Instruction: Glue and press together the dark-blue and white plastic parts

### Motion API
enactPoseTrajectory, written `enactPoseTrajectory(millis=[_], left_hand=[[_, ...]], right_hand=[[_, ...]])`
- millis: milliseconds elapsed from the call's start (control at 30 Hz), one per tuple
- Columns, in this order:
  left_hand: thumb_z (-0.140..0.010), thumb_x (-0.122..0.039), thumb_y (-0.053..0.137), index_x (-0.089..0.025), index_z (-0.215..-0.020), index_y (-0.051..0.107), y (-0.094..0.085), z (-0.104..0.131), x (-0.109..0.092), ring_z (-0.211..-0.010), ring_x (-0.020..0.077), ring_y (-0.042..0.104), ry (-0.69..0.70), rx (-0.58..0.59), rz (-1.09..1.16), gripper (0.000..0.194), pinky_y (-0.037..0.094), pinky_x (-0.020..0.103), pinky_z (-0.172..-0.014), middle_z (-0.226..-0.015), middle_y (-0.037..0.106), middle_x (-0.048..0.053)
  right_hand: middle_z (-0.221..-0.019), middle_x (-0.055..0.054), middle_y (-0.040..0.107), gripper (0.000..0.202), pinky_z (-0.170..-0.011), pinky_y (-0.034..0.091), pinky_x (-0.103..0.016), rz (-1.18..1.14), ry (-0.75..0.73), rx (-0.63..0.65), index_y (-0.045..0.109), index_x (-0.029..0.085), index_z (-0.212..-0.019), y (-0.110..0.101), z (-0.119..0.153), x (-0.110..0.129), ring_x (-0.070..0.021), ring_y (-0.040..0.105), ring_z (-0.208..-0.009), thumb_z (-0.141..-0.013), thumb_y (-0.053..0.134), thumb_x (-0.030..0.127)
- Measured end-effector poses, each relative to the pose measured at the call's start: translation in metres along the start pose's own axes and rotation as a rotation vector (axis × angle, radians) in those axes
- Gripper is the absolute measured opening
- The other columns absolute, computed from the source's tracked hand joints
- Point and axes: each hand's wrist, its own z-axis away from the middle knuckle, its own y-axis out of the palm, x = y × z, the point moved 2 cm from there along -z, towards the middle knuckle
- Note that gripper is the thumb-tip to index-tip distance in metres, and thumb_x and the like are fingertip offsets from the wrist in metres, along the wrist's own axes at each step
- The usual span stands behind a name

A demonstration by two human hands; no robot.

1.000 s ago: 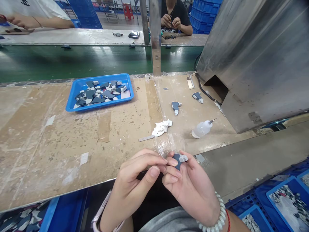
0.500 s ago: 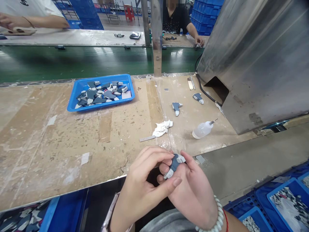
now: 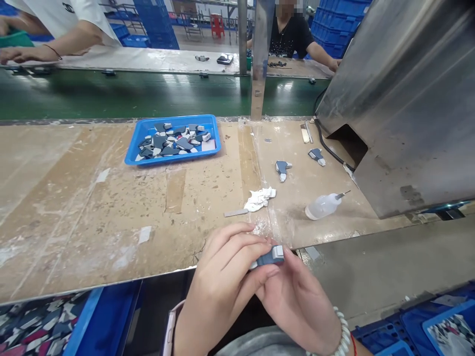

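Grey-blue part — pinched between left hand and right hand.

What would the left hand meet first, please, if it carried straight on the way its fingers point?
The left hand points right, onto the small blue-grey and white plastic part it pinches; right behind that are the right hand's fingers.

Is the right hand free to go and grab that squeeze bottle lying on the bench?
Probably not yet: the right hand and left hand both pinch a small blue-grey part. The bench up to the bottle is otherwise unobstructed.
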Motion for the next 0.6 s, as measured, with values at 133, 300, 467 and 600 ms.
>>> enactPoseTrajectory(millis=[133, 300, 467, 600], left_hand=[[-0.094, -0.033, 0.067, -0.017, -0.108, 0.064, -0.006, 0.000, -0.001, -0.118, 0.0184, 0.056, 0.022, 0.009, 0.071, 0.022, 0.046, 0.031, -0.106, -0.107, 0.072, 0.004], [-0.088, -0.034, 0.073, -0.018, -0.103, 0.067, -0.005, -0.001, -0.003, -0.119, 0.0211, 0.058, 0.053, 0.013, 0.052, 0.023, 0.049, 0.034, -0.106, -0.105, 0.073, 0.005], [-0.086, -0.034, 0.075, -0.020, -0.107, 0.067, -0.005, 0.003, 0.000, -0.118, 0.0223, 0.059, 0.046, 0.050, 0.116, 0.027, 0.050, 0.034, -0.104, -0.102, 0.075, 0.004], [-0.081, -0.039, 0.079, -0.022, -0.108, 0.069, -0.004, 0.000, 0.002, -0.113, 0.0231, 0.065, 0.067, 0.105, 0.288, 0.033, 0.054, 0.035, -0.099, -0.099, 0.078, 0.004]], right_hand=[[-0.119, -0.001, 0.073, 0.025, -0.101, 0.050, -0.023, 0.151, 0.024, 0.080, 0.071, 0.022, -0.121, -0.002, 0.005, 0.002, -0.0095, 0.065, -0.112, -0.100, 0.060, 0.030], [-0.117, -0.002, 0.072, 0.029, -0.102, 0.048, -0.028, 0.277, 0.063, 0.086, 0.072, 0.032, -0.121, -0.004, 0.005, 0.001, -0.0142, 0.067, -0.105, -0.094, 0.066, 0.039], [-0.091, -0.005, 0.070, 0.045, -0.093, 0.051, -0.031, 0.602, 0.025, 0.035, 0.077, 0.030, -0.113, -0.015, 0.003, 0.007, -0.0179, 0.065, -0.086, -0.085, 0.069, 0.063], [-0.070, -0.002, 0.063, 0.030, -0.070, 0.049, -0.028, 0.864, 0.028, 0.093, 0.081, 0.027, -0.092, -0.011, 0.002, 0.019, -0.0158, 0.049, -0.064, -0.077, 0.081, 0.054]])
